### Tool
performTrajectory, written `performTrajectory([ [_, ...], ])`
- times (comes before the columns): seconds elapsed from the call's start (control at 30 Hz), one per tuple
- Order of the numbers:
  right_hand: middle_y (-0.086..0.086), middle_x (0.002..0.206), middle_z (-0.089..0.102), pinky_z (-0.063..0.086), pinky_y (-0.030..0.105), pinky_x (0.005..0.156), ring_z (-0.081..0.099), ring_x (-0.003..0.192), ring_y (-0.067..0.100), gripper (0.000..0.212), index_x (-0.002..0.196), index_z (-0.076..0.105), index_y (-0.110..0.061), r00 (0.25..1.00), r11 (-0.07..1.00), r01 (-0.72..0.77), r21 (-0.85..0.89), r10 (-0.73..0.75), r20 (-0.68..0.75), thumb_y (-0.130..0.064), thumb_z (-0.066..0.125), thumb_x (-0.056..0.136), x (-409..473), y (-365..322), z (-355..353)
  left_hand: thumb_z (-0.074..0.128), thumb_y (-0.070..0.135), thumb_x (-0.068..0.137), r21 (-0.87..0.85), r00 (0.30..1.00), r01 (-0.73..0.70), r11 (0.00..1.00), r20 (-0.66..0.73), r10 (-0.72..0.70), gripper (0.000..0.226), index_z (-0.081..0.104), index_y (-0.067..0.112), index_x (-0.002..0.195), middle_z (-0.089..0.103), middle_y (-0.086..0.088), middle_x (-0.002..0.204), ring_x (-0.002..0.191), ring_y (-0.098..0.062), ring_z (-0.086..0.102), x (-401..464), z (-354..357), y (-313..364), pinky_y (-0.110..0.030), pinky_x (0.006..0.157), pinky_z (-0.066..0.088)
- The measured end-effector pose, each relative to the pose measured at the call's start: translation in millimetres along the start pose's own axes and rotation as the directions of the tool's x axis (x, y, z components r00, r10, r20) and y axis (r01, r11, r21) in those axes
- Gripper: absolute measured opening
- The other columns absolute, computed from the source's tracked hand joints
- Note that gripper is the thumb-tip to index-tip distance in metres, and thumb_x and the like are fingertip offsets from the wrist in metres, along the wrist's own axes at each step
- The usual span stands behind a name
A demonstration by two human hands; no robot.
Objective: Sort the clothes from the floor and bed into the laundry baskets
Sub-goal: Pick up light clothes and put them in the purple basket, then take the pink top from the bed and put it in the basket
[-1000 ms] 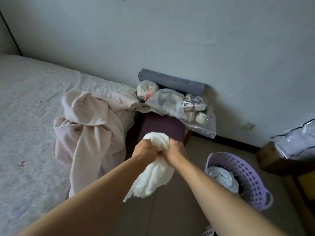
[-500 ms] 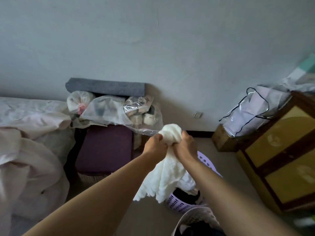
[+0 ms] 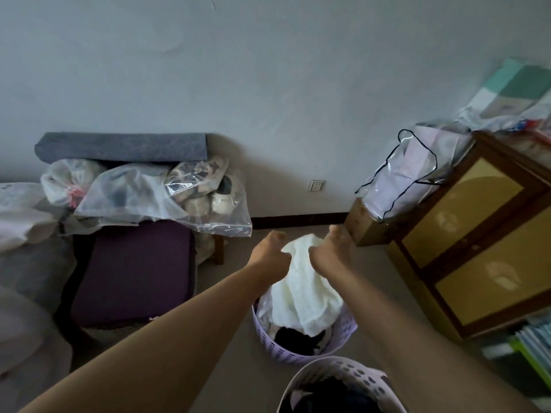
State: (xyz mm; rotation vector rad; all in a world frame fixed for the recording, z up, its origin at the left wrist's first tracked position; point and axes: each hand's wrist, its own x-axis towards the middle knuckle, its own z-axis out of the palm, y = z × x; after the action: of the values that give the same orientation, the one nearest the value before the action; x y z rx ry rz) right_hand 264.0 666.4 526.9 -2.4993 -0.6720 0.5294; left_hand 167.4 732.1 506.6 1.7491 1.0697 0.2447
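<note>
Both my hands hold a white fluffy garment (image 3: 304,293) over a lilac laundry basket (image 3: 347,329) on the floor. My left hand (image 3: 269,251) and my right hand (image 3: 329,248) are fisted on its top edge, a little apart. The garment's lower end drapes into the basket, onto light and dark clothes. A second lilac basket (image 3: 353,369) stands nearer to me at the bottom edge, with dark clothes inside. Pale pink clothes (image 3: 21,222) lie on the bed at the far left.
A purple padded stool (image 3: 131,272) stands left of the baskets, with plastic bags of shoes (image 3: 167,198) and a grey roll (image 3: 119,146) behind it. A wooden cabinet (image 3: 477,234) fills the right side, with a clear bag (image 3: 408,177) beside it and books (image 3: 533,338) below.
My view swung right from the bed to the baskets. My hands carried the white garment over the lilac basket, lowered it and spread apart.
</note>
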Motion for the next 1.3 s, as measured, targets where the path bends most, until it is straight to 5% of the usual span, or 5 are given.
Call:
performTrajectory([
  [0.17,0.019,0.14,0.038,0.041,0.032,0.096,0.047,0.124,0.033,0.048,0.136,0.034,-0.005,0.991,1.0,0.02,-0.016,-0.018,0.134,-0.014,0.049,0.091,-7.5,-1.9,19.9,0.058,0.008,0.089,-0.031,0.996,0.083,0.996,-0.019,-0.084,0.041,0.053,0.011,0.129,0.058,-0.009,0.129,0.118,-0.024,0.056,-8.8,-6.9,-18.1,-0.034,0.1,0.048],
  [0.33,0.017,0.133,0.05,0.045,0.035,0.097,0.05,0.122,0.031,0.05,0.13,0.041,-0.002,0.965,0.992,0.123,-0.027,-0.113,0.238,-0.02,0.058,0.087,-27.5,-29.7,46.4,0.06,0.015,0.088,-0.046,0.983,0.16,0.986,-0.079,-0.163,0.038,0.054,0.013,0.126,0.06,-0.008,0.124,0.111,-0.024,0.06,-21.7,-42.1,-47.1,-0.028,0.088,0.048],
  [0.53,0.014,0.138,0.044,0.04,0.038,0.103,0.045,0.127,0.03,0.053,0.134,0.041,-0.009,0.923,0.974,0.218,-0.061,-0.185,0.339,-0.029,0.059,0.088,-55.6,-82.0,90.0,0.06,0.016,0.087,-0.072,0.954,0.22,0.973,-0.193,-0.231,0.04,0.054,0.016,0.127,0.062,-0.006,0.123,0.111,-0.022,0.061,-42.7,-107.8,-86.6,-0.029,0.088,0.049],
  [0.73,0.013,0.138,0.041,0.039,0.026,0.089,0.047,0.123,0.026,0.048,0.132,0.042,-0.009,0.874,0.95,0.308,-0.053,-0.26,0.41,-0.025,0.058,0.089,-100.5,-147.8,150.5,0.062,0.019,0.087,-0.131,0.913,0.267,0.955,-0.283,-0.294,0.041,0.053,0.016,0.127,0.062,-0.005,0.123,0.111,-0.025,0.061,-70.2,-190.3,-142.0,-0.033,0.091,0.05],
  [1.3,0.011,0.143,0.035,0.039,0.027,0.087,0.046,0.124,0.026,0.053,0.14,0.035,-0.012,0.603,0.817,0.577,0.012,-0.436,0.668,-0.028,0.054,0.093,-277.2,-367.8,385.2,0.066,0.012,0.082,-0.447,0.678,0.394,0.803,-0.449,-0.582,0.037,0.057,0.013,0.118,0.065,-0.009,0.112,0.096,-0.021,0.063,-178.9,-450.5,-372.0,-0.031,0.079,0.055],
])
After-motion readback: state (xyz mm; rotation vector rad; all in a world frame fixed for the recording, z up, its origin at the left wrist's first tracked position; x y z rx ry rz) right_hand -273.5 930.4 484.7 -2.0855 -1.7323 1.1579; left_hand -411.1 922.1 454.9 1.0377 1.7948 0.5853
